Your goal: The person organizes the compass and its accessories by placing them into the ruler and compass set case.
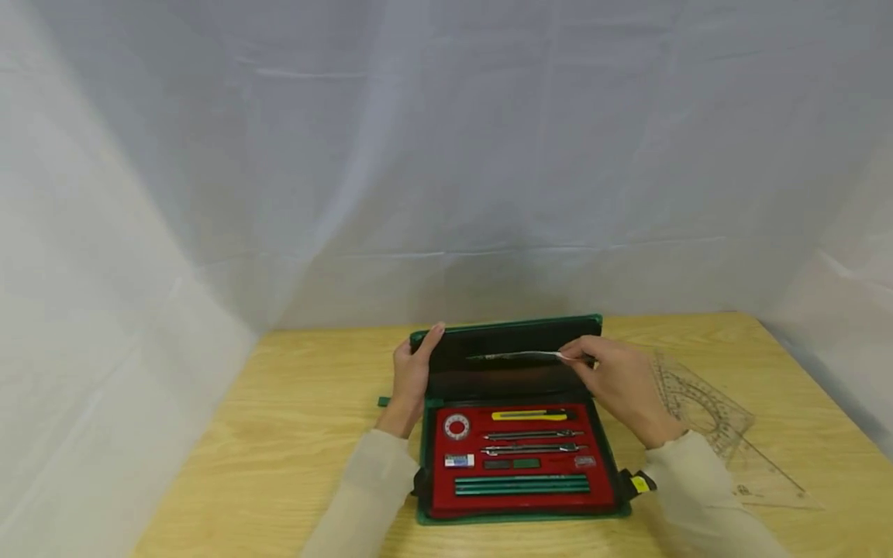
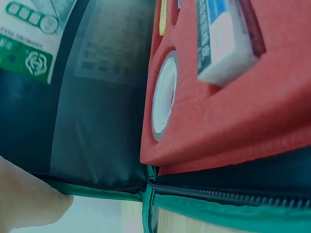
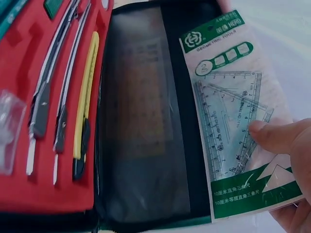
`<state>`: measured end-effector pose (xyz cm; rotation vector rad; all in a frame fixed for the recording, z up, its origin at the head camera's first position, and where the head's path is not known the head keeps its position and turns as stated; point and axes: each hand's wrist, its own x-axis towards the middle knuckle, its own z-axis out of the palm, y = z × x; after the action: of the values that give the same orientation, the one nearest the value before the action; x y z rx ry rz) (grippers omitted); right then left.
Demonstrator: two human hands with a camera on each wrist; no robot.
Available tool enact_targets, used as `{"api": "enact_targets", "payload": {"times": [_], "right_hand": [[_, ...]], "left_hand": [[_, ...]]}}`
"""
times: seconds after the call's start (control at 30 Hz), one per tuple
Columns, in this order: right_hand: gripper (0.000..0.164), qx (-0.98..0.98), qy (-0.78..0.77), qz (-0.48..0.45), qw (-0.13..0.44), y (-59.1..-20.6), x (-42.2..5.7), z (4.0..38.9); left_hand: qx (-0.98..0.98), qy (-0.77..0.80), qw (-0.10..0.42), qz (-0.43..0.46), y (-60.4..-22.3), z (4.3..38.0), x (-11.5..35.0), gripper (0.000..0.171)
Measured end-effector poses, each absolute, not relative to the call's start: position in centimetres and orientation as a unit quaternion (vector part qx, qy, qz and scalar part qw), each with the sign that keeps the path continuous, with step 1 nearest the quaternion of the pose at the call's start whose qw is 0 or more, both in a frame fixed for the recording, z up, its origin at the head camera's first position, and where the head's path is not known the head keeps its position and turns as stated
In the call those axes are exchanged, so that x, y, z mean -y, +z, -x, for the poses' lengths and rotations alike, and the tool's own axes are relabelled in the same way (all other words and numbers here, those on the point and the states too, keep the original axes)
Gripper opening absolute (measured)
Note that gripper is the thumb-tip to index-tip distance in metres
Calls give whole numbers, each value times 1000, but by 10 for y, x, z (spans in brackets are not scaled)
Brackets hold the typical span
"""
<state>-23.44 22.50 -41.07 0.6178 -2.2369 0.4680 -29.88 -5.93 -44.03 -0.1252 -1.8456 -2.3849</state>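
A zip-up drawing-instrument case lies unfolded, its dark lid tilted up at the back. My left hand grips the lid's left edge, thumb on the inner side; the other fingers are mostly hidden behind it. Between thumb and fingers my right hand pinches a flat packet of set squares, white and green with a clear window, in front of the lid. A clear pocket lines the lid. The red tray holds a tape roll, a yellow cutter, compasses, an eraser and green pencils.
A transparent protractor and a clear set square lie on the wooden table to the right, near my right forearm. White sheeting hangs behind the table and on both sides.
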Motion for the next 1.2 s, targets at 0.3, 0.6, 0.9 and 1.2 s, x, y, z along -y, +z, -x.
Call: {"api": "enact_targets", "payload": {"times": [0.3,0.6,0.9,1.2], "right_hand": [[19,881,180,-238,366,-417,-209,248],[17,894,181,-232,338,-422,-199,254],[13,920,172,-202,288,-438,-199,254],[13,916,192,-232,265,-445,-200,253]], "left_hand": [[614,-787,56,28,-440,299,59,29],[618,-785,42,27,-433,295,61,22],[626,-777,49,35,-416,277,58,22],[626,-777,50,37,-424,284,58,23]]}}
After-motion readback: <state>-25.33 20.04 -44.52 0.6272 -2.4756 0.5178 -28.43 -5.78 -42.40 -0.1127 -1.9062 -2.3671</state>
